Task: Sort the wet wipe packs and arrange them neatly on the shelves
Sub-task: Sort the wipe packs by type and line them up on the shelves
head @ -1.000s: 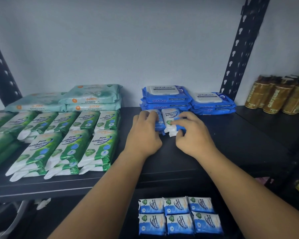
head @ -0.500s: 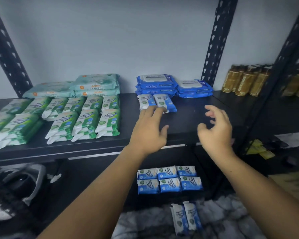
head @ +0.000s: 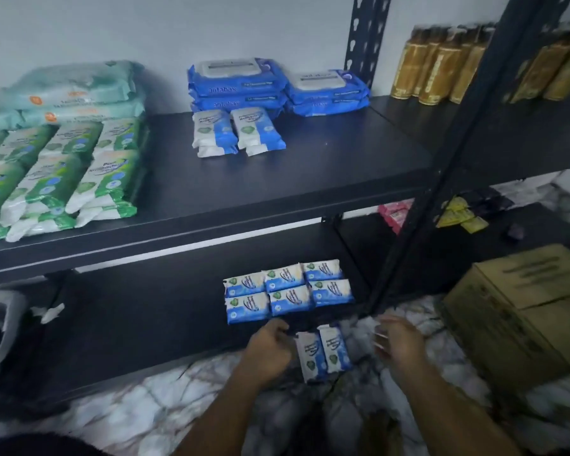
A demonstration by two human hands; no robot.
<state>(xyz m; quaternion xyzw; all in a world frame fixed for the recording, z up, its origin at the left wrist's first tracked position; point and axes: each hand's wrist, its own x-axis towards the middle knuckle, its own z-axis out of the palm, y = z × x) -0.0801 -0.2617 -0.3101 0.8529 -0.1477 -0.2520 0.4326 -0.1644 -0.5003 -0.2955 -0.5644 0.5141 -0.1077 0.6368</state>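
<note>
Two small blue-and-white wipe packs (head: pixel 323 353) lie side by side on the marbled floor, in front of the lower shelf. My left hand (head: pixel 270 350) is at their left edge with loosely curled fingers and holds nothing. My right hand (head: pixel 399 343), blurred, hovers just right of them with spread fingers and does not touch them. Several matching packs (head: pixel 288 291) sit in two rows on the lower shelf (head: pixel 145 324). Two more small blue packs (head: pixel 236 131) lie on the upper shelf (head: pixel 310 179), in front of the large blue packs (head: pixel 277 87).
Green pine wipe packs (head: pixel 63 172) and pale green packs (head: pixel 76 93) fill the upper shelf's left side. Gold bottles (head: pixel 441 60) stand on the neighbouring shelf. A black upright post (head: pixel 441 166) rises to the right, and a cardboard box (head: pixel 524 307) sits on the floor beyond it.
Both hands have dropped from the upper shelf to the floor, leaving two small blue packs there. My view has tilted down and to the right.
</note>
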